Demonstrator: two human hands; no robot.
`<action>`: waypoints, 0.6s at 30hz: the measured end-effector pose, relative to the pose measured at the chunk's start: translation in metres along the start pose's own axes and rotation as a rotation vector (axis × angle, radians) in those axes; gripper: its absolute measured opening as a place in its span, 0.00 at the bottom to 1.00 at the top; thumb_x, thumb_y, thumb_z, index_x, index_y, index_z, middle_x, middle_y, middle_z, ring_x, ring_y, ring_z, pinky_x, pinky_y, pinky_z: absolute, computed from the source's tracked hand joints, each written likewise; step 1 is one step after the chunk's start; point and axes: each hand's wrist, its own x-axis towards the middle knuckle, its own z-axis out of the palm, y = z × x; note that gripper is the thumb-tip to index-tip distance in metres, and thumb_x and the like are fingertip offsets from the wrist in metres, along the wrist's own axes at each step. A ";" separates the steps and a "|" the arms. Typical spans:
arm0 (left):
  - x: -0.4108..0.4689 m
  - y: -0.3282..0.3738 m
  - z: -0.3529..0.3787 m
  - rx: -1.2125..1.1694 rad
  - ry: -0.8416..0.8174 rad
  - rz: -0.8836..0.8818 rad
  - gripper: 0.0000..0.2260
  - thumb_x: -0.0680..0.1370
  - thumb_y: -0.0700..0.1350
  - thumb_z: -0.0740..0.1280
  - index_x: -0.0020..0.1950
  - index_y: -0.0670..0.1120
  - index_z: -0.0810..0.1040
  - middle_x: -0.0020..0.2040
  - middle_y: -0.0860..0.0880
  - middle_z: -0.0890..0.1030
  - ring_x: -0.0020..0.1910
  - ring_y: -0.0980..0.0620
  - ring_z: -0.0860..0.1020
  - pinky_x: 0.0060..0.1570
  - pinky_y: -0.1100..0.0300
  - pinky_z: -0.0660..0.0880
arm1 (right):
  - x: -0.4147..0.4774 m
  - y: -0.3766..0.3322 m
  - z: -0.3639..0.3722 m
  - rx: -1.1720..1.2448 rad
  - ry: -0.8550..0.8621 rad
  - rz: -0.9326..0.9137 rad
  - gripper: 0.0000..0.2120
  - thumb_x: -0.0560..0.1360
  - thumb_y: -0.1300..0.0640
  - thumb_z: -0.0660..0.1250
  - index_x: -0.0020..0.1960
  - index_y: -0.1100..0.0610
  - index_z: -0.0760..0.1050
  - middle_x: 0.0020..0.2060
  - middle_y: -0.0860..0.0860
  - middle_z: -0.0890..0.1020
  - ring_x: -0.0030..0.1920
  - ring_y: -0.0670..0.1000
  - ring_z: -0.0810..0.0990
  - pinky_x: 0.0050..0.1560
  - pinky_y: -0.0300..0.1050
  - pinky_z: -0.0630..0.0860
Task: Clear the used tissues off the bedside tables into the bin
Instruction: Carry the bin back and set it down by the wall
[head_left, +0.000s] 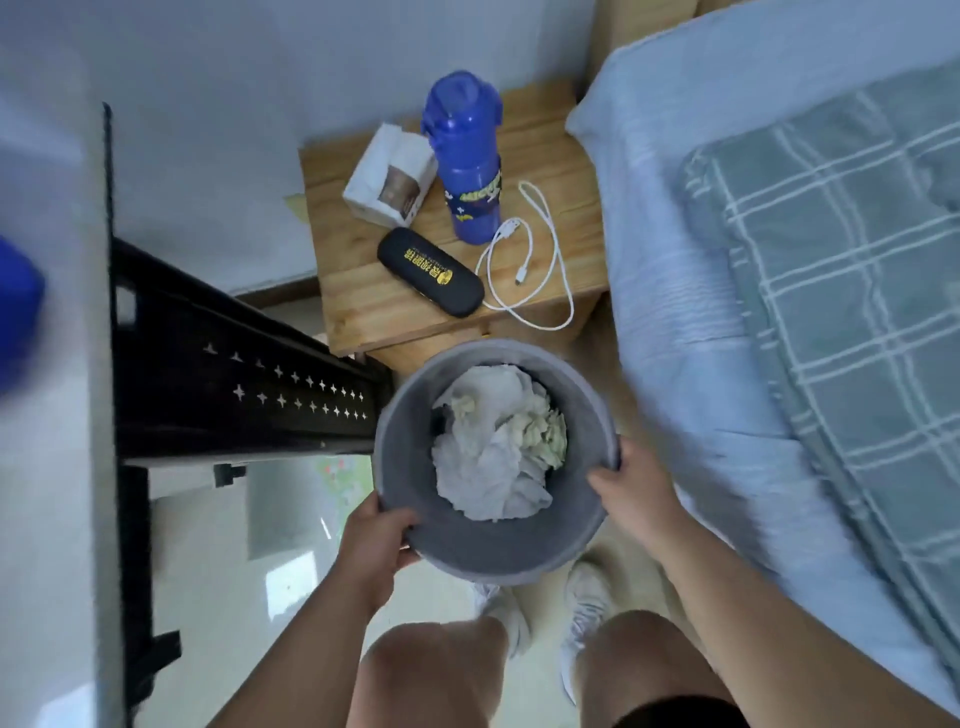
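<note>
Bed (779, 260) runs along the right of the bin (493, 551). Wooden bench (363, 312) sits just beyond the bin, w/ bottle (467, 166), tissue pack (387, 179), black case (430, 271) & cable (550, 270) on top; no loose tissues seen there. Left hand (371, 545) has a curled grip on the bin's near-left rim, right hand (639, 493) on its right rim, both equally near. Crumpled used tissues (493, 457) lie inside the bin, btwn the hands.

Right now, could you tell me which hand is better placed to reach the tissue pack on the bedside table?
Left, probably: the left hand grips the bin on the side of the tissue pack; the right hand would cross the bottle.
</note>
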 end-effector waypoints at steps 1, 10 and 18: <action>-0.029 0.007 -0.002 -0.002 -0.006 0.016 0.15 0.76 0.29 0.66 0.57 0.44 0.82 0.48 0.44 0.90 0.44 0.45 0.89 0.35 0.56 0.84 | -0.024 -0.014 -0.018 -0.021 0.009 -0.018 0.08 0.71 0.64 0.67 0.45 0.52 0.78 0.36 0.51 0.83 0.35 0.51 0.80 0.31 0.43 0.69; -0.299 0.074 -0.037 0.103 -0.101 0.218 0.14 0.73 0.27 0.66 0.54 0.39 0.82 0.42 0.42 0.89 0.35 0.47 0.88 0.33 0.54 0.83 | -0.276 -0.103 -0.159 0.034 0.054 -0.114 0.05 0.72 0.67 0.67 0.41 0.59 0.77 0.31 0.57 0.80 0.31 0.52 0.76 0.33 0.46 0.68; -0.430 0.109 -0.062 0.290 -0.383 0.401 0.25 0.60 0.35 0.69 0.57 0.44 0.83 0.48 0.40 0.89 0.46 0.37 0.88 0.43 0.42 0.87 | -0.460 -0.085 -0.188 0.120 0.310 -0.125 0.04 0.71 0.61 0.71 0.44 0.54 0.80 0.38 0.51 0.85 0.34 0.47 0.81 0.30 0.41 0.72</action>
